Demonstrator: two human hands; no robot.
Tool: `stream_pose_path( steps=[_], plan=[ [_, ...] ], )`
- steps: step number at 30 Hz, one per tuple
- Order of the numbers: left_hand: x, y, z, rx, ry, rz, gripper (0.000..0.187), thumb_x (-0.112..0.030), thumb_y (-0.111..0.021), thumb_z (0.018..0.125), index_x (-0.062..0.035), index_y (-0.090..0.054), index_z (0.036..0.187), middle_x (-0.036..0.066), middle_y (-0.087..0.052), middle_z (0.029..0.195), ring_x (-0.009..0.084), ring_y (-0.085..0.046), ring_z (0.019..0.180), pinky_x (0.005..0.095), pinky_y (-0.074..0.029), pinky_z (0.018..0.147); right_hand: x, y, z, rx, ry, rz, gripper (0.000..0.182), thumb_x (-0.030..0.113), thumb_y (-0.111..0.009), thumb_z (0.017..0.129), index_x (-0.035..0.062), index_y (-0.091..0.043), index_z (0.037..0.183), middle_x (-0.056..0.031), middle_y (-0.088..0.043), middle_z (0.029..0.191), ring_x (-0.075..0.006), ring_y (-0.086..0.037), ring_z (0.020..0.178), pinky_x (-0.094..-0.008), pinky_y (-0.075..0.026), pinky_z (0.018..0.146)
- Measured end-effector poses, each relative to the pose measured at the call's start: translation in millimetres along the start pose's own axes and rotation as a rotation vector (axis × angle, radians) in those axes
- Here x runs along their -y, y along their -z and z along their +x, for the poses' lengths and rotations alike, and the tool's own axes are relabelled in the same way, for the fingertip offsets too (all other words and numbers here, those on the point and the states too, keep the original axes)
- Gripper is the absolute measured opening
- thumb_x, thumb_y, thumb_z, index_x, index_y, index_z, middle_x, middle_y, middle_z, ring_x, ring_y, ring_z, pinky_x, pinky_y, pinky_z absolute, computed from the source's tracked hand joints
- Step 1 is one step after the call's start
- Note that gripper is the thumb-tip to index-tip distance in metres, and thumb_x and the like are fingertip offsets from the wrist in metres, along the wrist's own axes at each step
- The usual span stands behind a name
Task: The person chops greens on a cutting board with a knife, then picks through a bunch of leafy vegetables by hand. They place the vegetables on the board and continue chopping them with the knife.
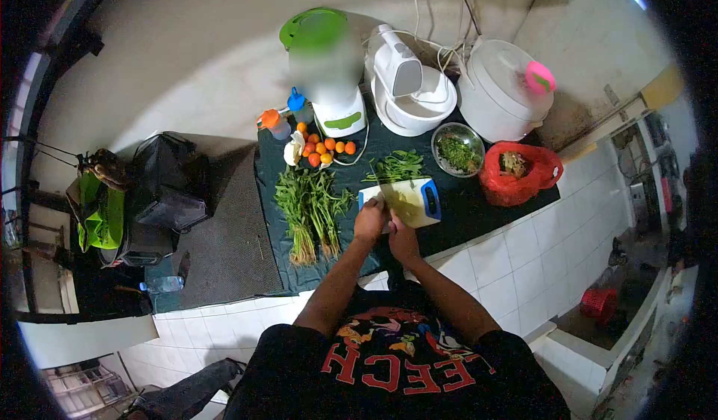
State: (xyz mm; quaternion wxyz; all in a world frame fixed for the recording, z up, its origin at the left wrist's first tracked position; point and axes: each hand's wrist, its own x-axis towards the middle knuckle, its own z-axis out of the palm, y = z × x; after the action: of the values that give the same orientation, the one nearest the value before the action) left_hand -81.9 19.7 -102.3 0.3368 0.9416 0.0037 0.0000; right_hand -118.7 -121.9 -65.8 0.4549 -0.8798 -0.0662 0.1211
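Observation:
My right hand (404, 242) is closed at the near edge of the white cutting board (372, 195), which has a blue end. It grips what looks like a knife (390, 226); a pinkish handle part shows by the fingers, and a thin blade seems to point away over the board. Close beside it, my left hand (369, 220) is curled at the board's left corner, its fingertips near the blade; what they hold is hidden. Cut leafy greens (400, 166) lie just beyond the board. Left of my hands are bunches of rooted greens (305, 210).
Small orange tomatoes (321, 148) and garlic (295, 149) lie behind the bunches. A steel bowl of chopped greens (458, 151) and a red plastic bag (516, 175) stand at right. Along the wall are a blender (336, 109), a stand mixer (404, 72) and a white lidded container (499, 94).

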Motion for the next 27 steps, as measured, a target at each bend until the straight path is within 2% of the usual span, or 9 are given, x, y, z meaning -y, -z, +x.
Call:
stream_pose_path(
  steps=[4,6,10,12,16,18,22,25,27],
  plan=[
    [0.0,1.1,-0.5,-0.082,-0.058,-0.073,0.019,-0.012,-0.066,0.083,-0.002,-0.067,0.099,0.022,-0.065,0.102,0.0439,-0.066,0.089,0.0501,-0.055,0.077,-0.8,-3.3,-9.7,-0.046,0.088,-0.046,0.051,0.016,-0.046,0.102,0.0038,-0.038,0.152,-0.0347,-0.056,0.131,-0.0512,-0.054,0.122,-0.0519,-0.042,0.105],
    [-0.3,3.5,-1.6,-0.029,-0.008,-0.075,0.018,-0.012,-0.067,0.082,-0.0016,-0.067,0.097,0.022,-0.066,0.098,0.0436,-0.066,0.088,0.0503,-0.055,0.077,2.4,-2.7,-19.5,0.03,-0.068,0.01,0.049,0.018,-0.045,0.103,0.0028,-0.041,0.15,-0.0349,-0.057,0.129,-0.0511,-0.054,0.121,-0.0517,-0.043,0.104],
    [4.1,4.0,1.3,-0.079,-0.073,-0.08,0.018,-0.013,-0.068,0.082,-0.0012,-0.068,0.096,0.023,-0.065,0.094,0.0437,-0.066,0.085,0.0506,-0.055,0.076,6.2,1.4,-11.1,0.042,-0.029,-0.03,0.05,0.014,-0.045,0.102,0.0041,-0.04,0.15,-0.0354,-0.057,0.128,-0.0515,-0.054,0.12,-0.0524,-0.044,0.103],
    [4.0,3.1,3.8,-0.057,-0.04,-0.111,0.018,-0.014,-0.069,0.082,-0.0013,-0.068,0.094,0.024,-0.065,0.092,0.0441,-0.066,0.083,0.0508,-0.055,0.075,6.0,-2.1,-4.6,-0.131,0.106,-0.036,0.044,0.019,-0.05,0.101,0.0041,-0.05,0.143,-0.0326,-0.065,0.101,-0.049,-0.065,0.095,-0.0534,-0.051,0.083],
    [5.2,-3.1,5.1,-0.049,0.008,-0.047,0.017,-0.017,-0.066,0.086,-0.0039,-0.07,0.095,0.021,-0.067,0.095,0.0428,-0.068,0.084,0.0501,-0.057,0.076,1.1,-8.7,-9.5,-0.125,0.079,-0.094,0.045,0.02,-0.049,0.102,0.006,-0.049,0.144,-0.0326,-0.065,0.103,-0.0496,-0.064,0.097,-0.0531,-0.051,0.084],
    [9.8,-10.5,7.4,-0.038,0.17,-0.069,0.017,-0.016,-0.068,0.083,-0.0021,-0.07,0.092,0.024,-0.065,0.092,0.0444,-0.066,0.083,0.0508,-0.055,0.074,-3.6,-9.9,-16.5,-0.107,0.02,-0.057,0.045,0.021,-0.049,0.102,0.0064,-0.049,0.145,-0.0333,-0.065,0.106,-0.0503,-0.062,0.1,-0.0528,-0.05,0.085],
    [4.9,-3.9,5.0,-0.066,0.104,-0.111,0.018,-0.018,-0.068,0.084,-0.0017,-0.07,0.091,0.024,-0.066,0.093,0.0446,-0.066,0.084,0.0517,-0.054,0.074,-5.7,-10.3,-9.2,-0.148,0.025,-0.047,0.045,0.02,-0.049,0.102,0.0067,-0.049,0.145,-0.0339,-0.064,0.109,-0.0497,-0.063,0.103,-0.052,-0.05,0.088],
    [8.9,-4.8,9.2,-0.006,0.143,-0.043,0.021,-0.021,-0.068,0.085,-0.001,-0.071,0.091,0.026,-0.066,0.096,0.0447,-0.067,0.085,0.0524,-0.054,0.075,-5.4,-7.5,-6.3,-0.096,0.011,0.027,0.046,0.02,-0.05,0.102,0.0083,-0.048,0.146,-0.0335,-0.064,0.115,-0.048,-0.064,0.106,-0.0503,-0.05,0.092],
    [10.3,-6.8,13.0,0.052,0.22,-0.02,0.027,-0.026,-0.069,0.085,-0.0005,-0.072,0.094,0.029,-0.066,0.096,0.044,-0.068,0.087,0.0508,-0.055,0.078,-6.7,-10.5,-8.9,-0.158,0.093,0.027,0.047,0.024,-0.051,0.102,0.0088,-0.048,0.146,-0.0325,-0.063,0.12,-0.0473,-0.061,0.113,-0.0484,-0.047,0.099]
  ],
)
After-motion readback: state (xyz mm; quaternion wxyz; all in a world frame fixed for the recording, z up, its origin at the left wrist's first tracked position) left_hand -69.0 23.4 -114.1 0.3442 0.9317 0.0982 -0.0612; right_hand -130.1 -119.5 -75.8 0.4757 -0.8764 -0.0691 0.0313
